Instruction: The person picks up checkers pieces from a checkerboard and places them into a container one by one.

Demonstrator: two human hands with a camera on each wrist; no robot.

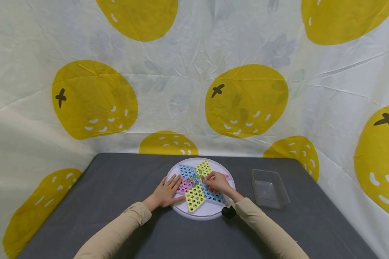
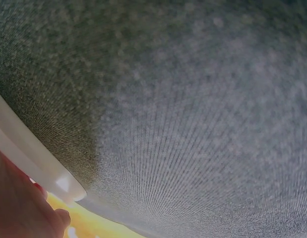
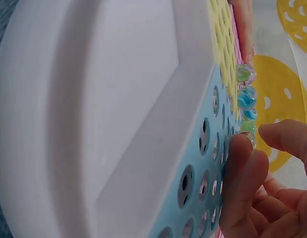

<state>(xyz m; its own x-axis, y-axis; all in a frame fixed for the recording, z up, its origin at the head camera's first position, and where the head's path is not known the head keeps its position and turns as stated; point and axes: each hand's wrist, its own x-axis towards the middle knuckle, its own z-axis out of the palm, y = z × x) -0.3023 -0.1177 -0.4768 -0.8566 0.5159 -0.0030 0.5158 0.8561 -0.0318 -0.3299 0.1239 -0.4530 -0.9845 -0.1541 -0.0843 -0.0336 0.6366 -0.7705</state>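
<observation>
Round white game board (image 1: 201,217) on the dark grey worktop (image 1: 116,180), star of holed panels on top (image 1: 194,205) in yellow, blue, pink. Glass marbles (image 3: 247,97), some clear with green or blue swirls, bunched at and around the star's middle, on the holed surface; count unclear, right hand hides part.

Left hand (image 1: 166,190): grip released, fingers spread across the board's left side, fingertips at the pink panel. Left wrist view mostly worktop cloth and board rim.

Right hand (image 1: 218,181): over the star's right half, fingertips at the marble cluster. Thumb and fingers bent, marbles right by the tips; cannot tell if the grip is on one.

Clear plastic box (image 1: 271,204), open top, right of the board and apart from it, grey showing through its bottom. Pale sheet with yellow fruit print (image 1: 175,100) behind.
</observation>
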